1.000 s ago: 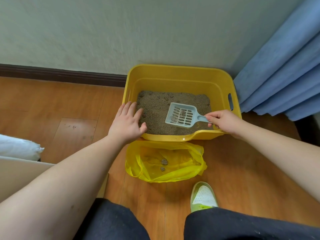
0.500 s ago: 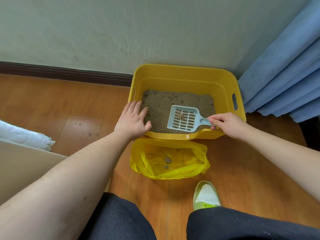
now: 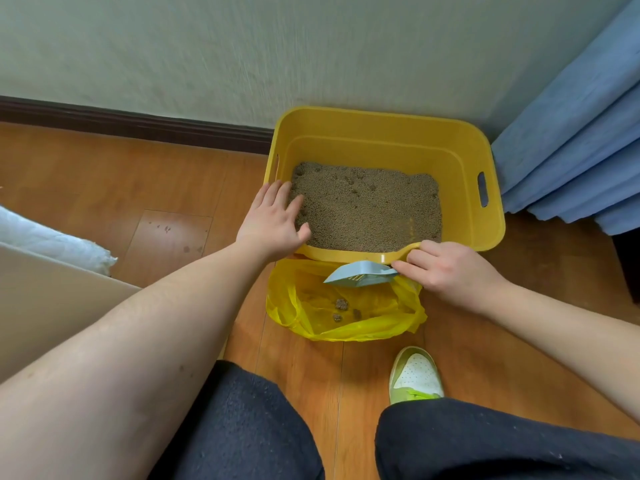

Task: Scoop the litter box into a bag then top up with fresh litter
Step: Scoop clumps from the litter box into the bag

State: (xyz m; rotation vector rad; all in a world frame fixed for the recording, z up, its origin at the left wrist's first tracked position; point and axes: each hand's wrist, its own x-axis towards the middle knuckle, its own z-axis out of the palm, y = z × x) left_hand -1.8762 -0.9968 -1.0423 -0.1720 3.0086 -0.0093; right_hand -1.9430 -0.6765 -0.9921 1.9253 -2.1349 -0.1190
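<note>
The yellow litter box [image 3: 460, 168] sits on the wooden floor [image 3: 104, 188] against the far wall [image 3: 242, 46], blue curtain [image 3: 581, 133] at right. The left hand [image 3: 273, 223], fingers straight, rests on its near-left rim. The right hand [image 3: 446, 271] grips the scoop [image 3: 360, 275] over the yellow bag [image 3: 381, 327].

Yellow litter box [image 3: 460, 157] showing grey-brown litter [image 3: 367, 206], yellow bag [image 3: 381, 323] sitting at its 6 o'clock, pale blue scoop [image 3: 360, 273], blue curtain [image 3: 571, 140].

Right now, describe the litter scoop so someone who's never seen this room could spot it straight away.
Find the yellow litter box against the wall beside the blue curtain. In front of it lies an open yellow bag. The scoop is tipped over that bag, pinched by the right hand: the only pale blue, slotted thing among the yellow.
</note>
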